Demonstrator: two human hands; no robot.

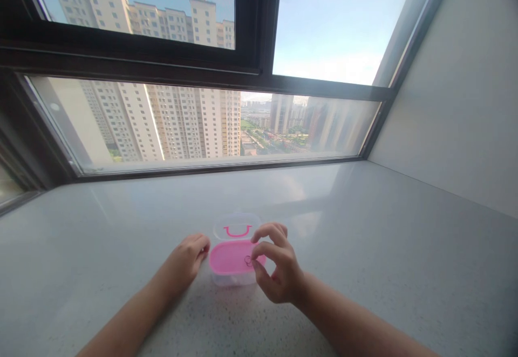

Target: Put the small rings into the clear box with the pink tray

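Note:
A small oval plastic box [229, 280] stands on the pale speckled ledge, with clear sides and a pink top part [226, 257]. Behind it is a clear lid [219, 228] with a pink handle [238, 233]. My right hand [281, 265] is over the box's right end, thumb and index finger pinched on small thin dark loops [247, 261]. Whether these are hair ties or rings is too small to tell. To the left of the box, my left hand [189, 257] rests on the ledge with fingers curled closed; anything inside them is hidden.
The ledge [384, 249] spreads out around the box. A dark-framed window [226, 79] runs along its back, with tall buildings outside. A plain white wall [457, 98] rises on the right.

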